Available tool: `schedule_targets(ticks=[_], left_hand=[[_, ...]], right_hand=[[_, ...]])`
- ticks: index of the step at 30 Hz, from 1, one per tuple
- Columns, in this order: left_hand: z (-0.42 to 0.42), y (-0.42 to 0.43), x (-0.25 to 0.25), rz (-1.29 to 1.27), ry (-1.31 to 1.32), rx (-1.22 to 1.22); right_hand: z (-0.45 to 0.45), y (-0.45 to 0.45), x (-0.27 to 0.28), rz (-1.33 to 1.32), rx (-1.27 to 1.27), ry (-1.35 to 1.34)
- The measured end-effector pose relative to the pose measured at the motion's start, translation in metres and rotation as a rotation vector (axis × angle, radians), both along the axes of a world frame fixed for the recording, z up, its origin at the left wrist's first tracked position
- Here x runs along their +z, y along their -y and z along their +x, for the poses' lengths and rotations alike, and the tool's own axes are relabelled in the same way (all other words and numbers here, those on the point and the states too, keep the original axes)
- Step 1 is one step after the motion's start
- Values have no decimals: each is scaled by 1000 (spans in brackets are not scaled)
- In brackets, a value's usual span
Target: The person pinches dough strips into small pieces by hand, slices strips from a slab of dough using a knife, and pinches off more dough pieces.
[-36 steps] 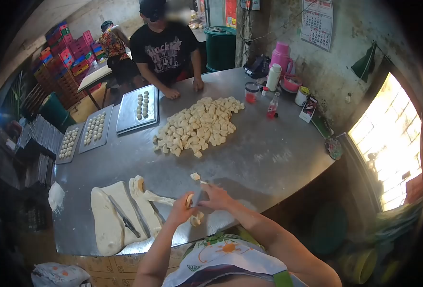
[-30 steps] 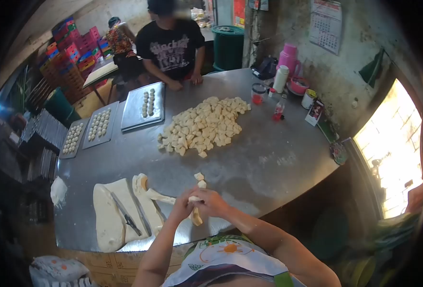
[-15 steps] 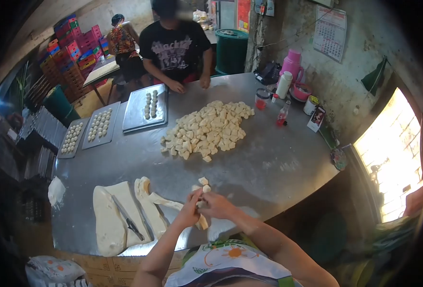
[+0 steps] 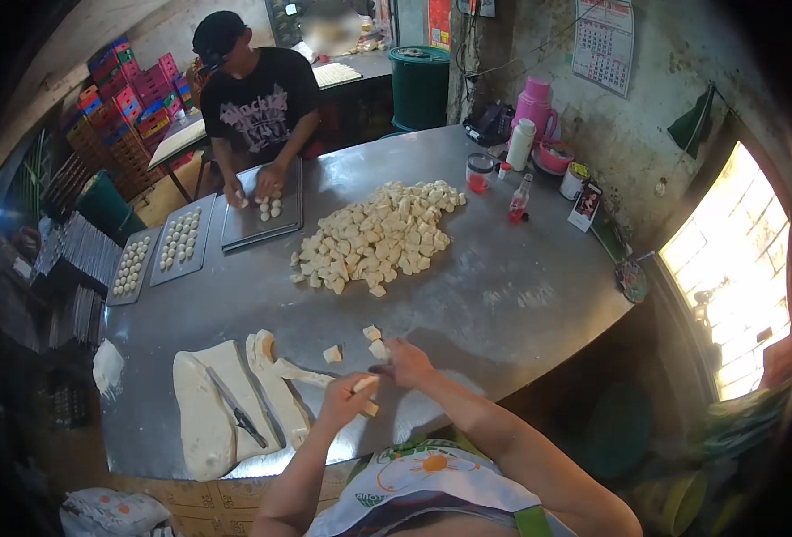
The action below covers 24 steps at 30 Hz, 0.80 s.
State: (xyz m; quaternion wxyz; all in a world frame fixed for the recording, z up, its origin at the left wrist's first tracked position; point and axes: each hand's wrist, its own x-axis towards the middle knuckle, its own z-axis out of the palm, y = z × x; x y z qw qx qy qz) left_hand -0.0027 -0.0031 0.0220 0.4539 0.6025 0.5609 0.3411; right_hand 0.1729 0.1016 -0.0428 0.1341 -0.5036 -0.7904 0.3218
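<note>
My left hand [image 4: 347,403] is closed around the end of a narrow dough strip [image 4: 305,373], and part of the dough shows at its fingers. My right hand [image 4: 408,363] is just to the right, fingers bent together beside a cut dough piece [image 4: 378,349]; a dark spot at its fingertips is too small to identify. Two more cut pieces lie close by, one of them a small dough block [image 4: 332,354] left of the others. Left of my hands are a thick dough strip [image 4: 277,394] and a large folded dough slab [image 4: 204,421], with a black-handled long blade [image 4: 251,428] resting on it.
A big heap of dough pieces [image 4: 378,234] covers the table's middle. Beyond it a co-worker [image 4: 262,107] handles dough balls on a metal tray [image 4: 239,234]. Two filled trays stand farther left, near a flour pile [image 4: 107,365]. A bottle [image 4: 520,199] and cup [image 4: 479,172] stand right.
My hands have moved apart, the right one away from the left. Another dough block now lies left of the cut pieces. The co-worker has shifted left, both hands now over the tray.
</note>
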Motion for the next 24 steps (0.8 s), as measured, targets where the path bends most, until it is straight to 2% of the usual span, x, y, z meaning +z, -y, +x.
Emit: schedule_targets(ticks=[3, 4, 7, 8, 10, 11, 12, 15, 16, 18, 19, 20, 23, 24], left_hand=[[-13, -8, -34, 365, -144, 246], [-8, -17, -23, 373, -144, 244], [16, -24, -1, 543, 265, 326], [11, -22, -11, 545, 261, 337], [-8, -22, -50, 295, 171, 256], [-14, -25, -59, 174, 127, 204], [-14, -24, -57, 177, 125, 192], [-7, -9, -48, 148, -573, -244], [-2, -9, -35, 157, -570, -257], [6, 4, -10, 183, -158, -152], [7, 2, -3, 204, 46, -85], [4, -2, -11, 208, 49, -76], [-9, -23, -50, 562, -164, 221], [-8, -32, -42, 571, -156, 217]], right_hand=[[-9, 19, 34, 394, -13, -435], [-11, 16, 45, 403, -13, -437], [-11, 25, 59, 127, 396, -614], [-14, 27, 58, 124, 407, -616], [-21, 27, 55, 256, 287, -535], [-24, 23, 54, 330, 215, -493], [-24, 19, 53, 336, 204, -494], [-11, 13, 41, -18, 14, 43], [-2, 8, 24, -14, -1, 46], [19, 14, -33, 153, -34, -86], [21, 10, -33, 250, -37, -153], [18, 8, -35, 253, -28, -150], [-6, 22, 19, 247, 164, -330], [-9, 17, 29, 256, 160, -323]])
